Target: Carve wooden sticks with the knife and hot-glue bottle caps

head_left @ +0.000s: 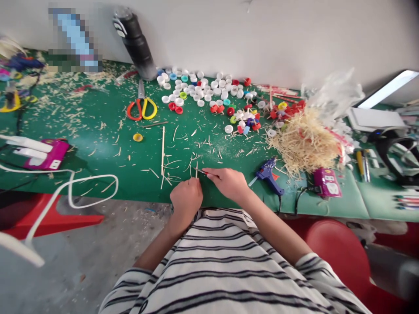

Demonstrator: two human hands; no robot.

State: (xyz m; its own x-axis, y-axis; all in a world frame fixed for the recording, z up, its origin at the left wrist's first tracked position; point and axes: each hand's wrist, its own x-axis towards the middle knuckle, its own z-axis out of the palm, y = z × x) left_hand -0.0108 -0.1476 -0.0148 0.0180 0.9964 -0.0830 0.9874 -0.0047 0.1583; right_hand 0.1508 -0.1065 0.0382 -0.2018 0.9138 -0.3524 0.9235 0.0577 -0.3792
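Observation:
Near the front edge of the green table, my left hand (187, 195) is closed round a thin wooden stick (197, 169), whose tip points away from me. My right hand (229, 182) grips a small craft knife (203, 172) with a reddish handle, its blade close against the stick. Whether the blade touches the wood I cannot tell. Curled wood shavings (172, 165) lie left of the hands, beside another longer wooden stick (163, 150). Scissors (142, 108) with orange and yellow handles and a yellow bottle cap (138, 137) rest farther left.
Bottle caps (209, 89) are spread along the back by a black bottle (135, 46). To the right are a blue glue gun (270, 175), a heap of shavings (304, 139) and a purple box (327, 182). A white cable (94, 176) loops over the left edge. Red stools stand below.

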